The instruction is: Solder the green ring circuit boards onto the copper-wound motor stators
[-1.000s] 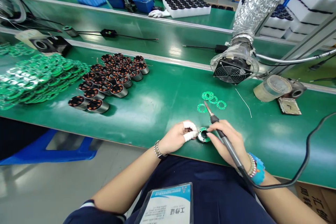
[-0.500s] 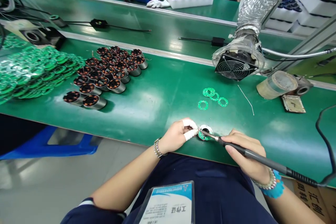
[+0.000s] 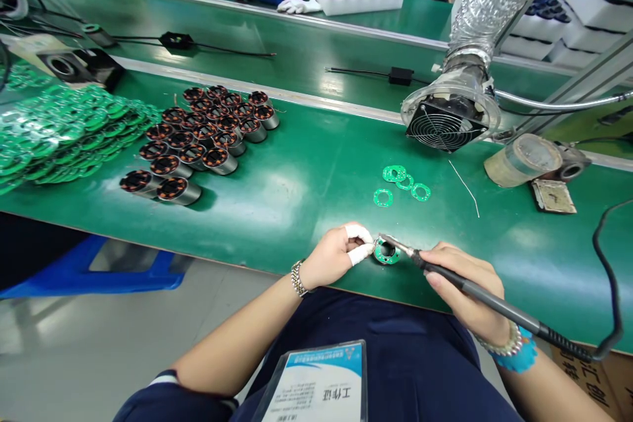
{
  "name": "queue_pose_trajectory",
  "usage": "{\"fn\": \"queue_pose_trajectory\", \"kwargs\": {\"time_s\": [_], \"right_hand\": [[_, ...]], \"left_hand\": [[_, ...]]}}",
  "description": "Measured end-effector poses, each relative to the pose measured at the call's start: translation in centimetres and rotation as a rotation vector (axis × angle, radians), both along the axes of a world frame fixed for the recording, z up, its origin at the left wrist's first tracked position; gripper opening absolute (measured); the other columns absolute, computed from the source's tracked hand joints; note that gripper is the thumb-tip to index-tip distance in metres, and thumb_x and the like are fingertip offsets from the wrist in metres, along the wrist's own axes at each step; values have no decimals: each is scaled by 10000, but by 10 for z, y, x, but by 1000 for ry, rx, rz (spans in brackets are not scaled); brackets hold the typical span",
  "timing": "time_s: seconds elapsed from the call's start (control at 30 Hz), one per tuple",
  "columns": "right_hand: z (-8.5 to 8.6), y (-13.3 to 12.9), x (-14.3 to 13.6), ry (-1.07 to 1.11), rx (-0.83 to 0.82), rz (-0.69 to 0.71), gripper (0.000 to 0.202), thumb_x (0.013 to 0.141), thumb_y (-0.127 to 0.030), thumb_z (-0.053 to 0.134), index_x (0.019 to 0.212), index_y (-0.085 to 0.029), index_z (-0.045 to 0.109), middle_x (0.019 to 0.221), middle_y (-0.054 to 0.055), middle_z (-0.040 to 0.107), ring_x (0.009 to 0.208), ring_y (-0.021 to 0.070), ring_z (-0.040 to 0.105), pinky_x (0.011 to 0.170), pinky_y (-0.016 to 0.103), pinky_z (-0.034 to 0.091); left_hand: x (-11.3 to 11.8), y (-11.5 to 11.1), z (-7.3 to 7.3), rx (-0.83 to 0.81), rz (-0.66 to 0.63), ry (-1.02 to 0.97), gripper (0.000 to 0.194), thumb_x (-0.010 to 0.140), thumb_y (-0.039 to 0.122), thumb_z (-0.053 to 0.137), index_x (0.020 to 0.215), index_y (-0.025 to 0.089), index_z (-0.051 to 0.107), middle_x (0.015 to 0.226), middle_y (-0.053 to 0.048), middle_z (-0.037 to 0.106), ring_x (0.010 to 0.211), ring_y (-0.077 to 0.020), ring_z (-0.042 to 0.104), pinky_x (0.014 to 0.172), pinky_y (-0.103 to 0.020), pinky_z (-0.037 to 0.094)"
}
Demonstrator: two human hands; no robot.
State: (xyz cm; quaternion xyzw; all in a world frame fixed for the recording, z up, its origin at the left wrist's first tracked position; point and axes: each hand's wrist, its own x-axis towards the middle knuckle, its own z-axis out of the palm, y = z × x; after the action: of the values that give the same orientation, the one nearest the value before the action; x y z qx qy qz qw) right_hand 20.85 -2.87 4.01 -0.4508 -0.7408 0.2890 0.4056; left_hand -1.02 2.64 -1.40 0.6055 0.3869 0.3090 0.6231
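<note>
The left hand (image 3: 332, 256) pinches a small motor part with a green ring board (image 3: 386, 252) at the near edge of the green table (image 3: 306, 191), its taped fingertips (image 3: 359, 244) pressed against the part's left side. The right hand (image 3: 462, 287) has its grip closed around the handle of a soldering iron (image 3: 445, 273); the iron's tip rests on the upper rim of the ring board.

Hazards at this position:

- Burn. The taped fingertips sit just beside the iron's tip. A slip of the tip to the left would probably meet them.
- Part shift. The part is steadied from one side only. Pressure from the tip could rotate or tilt it and smear the joint.
- Drop. The part stands close to the table's near edge and could be pushed off onto the lap.
- Cable drag. The black cable (image 3: 607, 277) loops beyond the right wrist; a snag might jerk the iron.
- Fumes. The extraction fan (image 3: 445, 125) stands well apart from the joint.

Spare ring boards (image 3: 401, 183) lie between fan and hands.
</note>
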Motion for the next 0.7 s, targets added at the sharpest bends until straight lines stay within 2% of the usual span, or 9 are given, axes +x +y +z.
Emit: {"fn": "queue_pose_trajectory", "kwargs": {"time_s": [0.1, 0.2, 0.27, 0.33, 0.47, 0.6, 0.7], "right_hand": [[-8, 8, 1, -49, 17, 19, 232, 837, -135, 529, 1049, -216, 578, 783, 29, 667, 740, 151, 640, 674, 273, 525], [-14, 21, -3, -154, 9, 171, 253, 840, -162, 541, 1089, -206, 533, 1044, 77, 651, 1040, 193, 591, 883, 332, 497], [-17, 29, -8, -203, -20, 260, 316, 835, -180, 556, 1142, -201, 488, 1152, 95, 604, 1130, 203, 540, 946, 360, 464], [-21, 34, -11, -220, -42, 274, 331, 834, -188, 561, 1152, -208, 472, 1148, 90, 603, 1089, 195, 568, 923, 347, 480], [-27, 31, -15, -218, -54, 187, 316, 829, -223, 572, 1133, -212, 485, 1063, 83, 626, 968, 190, 621, 843, 323, 516], [-30, 24, -17, -189, -50, 121, 333, 818, -223, 586, 1136, -201, 490, 1033, 86, 623, 941, 187, 619, 822, 313, 516], [-33, 20, -20, -179, -41, 84, 343, 819, -221, 584, 1146, -202, 483, 1042, 88, 616, 959, 187, 606, 843, 326, 506]], "left_hand": [[0, 0, 1, -4, 3, 8, 109, 753, 246, 590, 733, 145, 554, 758, -23, 532, 677, -126, 544, 667, -271, 476], [1, 0, 1, -10, 8, 3, 119, 749, 250, 597, 732, 140, 553, 756, -21, 530, 679, -125, 542, 674, -271, 473], [2, 0, 0, -26, 8, -12, 121, 744, 246, 605, 729, 140, 551, 752, -18, 533, 679, -122, 542, 678, -268, 471], [1, -2, 0, -68, 22, -35, 118, 738, 240, 616, 752, 142, 551, 753, -16, 548, 687, -121, 549, 685, -265, 471], [-3, -8, 1, -159, 90, -75, 193, 734, 223, 628, 904, 148, 576, 796, -21, 584, 724, -120, 567, 727, -270, 471], [-3, -10, 8, -134, 57, -67, 116, 733, 222, 627, 814, 139, 632, 786, -10, 562, 683, -104, 557, 697, -257, 464], [1, -8, 13, -181, 45, -67, 105, 728, 234, 628, 747, 131, 624, 732, 4, 544, 626, -91, 539, 646, -247, 463]]}}
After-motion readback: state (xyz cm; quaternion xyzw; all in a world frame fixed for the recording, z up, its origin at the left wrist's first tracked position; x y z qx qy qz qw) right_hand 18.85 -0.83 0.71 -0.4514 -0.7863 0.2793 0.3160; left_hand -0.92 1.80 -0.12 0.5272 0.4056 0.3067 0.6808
